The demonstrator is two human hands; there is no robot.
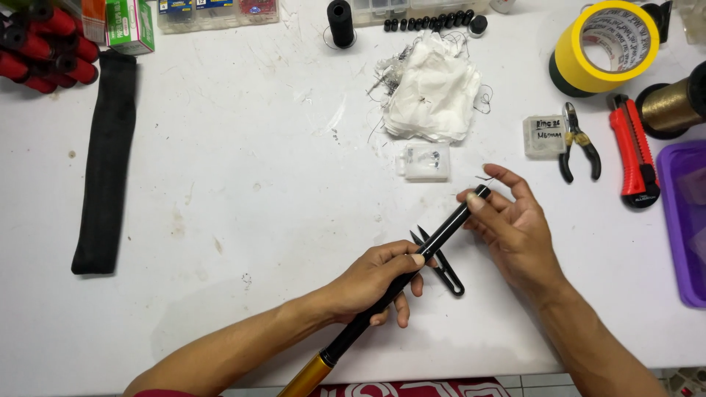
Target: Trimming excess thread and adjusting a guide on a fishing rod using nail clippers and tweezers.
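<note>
White worktable (243, 184), scuffed and stained, with both hands on a black rod at its near edge.

Left hand (375, 283) wraps the smooth black rod (412, 268) mid-length; right hand (511, 224) pinches its top end, fingers loosely spread. Rod runs diagonally to a gold section (309, 375) off the near edge. Black thread snips (441, 265) lie under it. Far-left corner: green carton (131, 26), red spools (44, 51). Far-right corner: yellow tape roll (607, 45). Small clear lidded boxes (426, 162) sit mid-table beside crumpled white tissue (434, 92); flat black fabric sleeve (107, 162) along the left edge.
</note>
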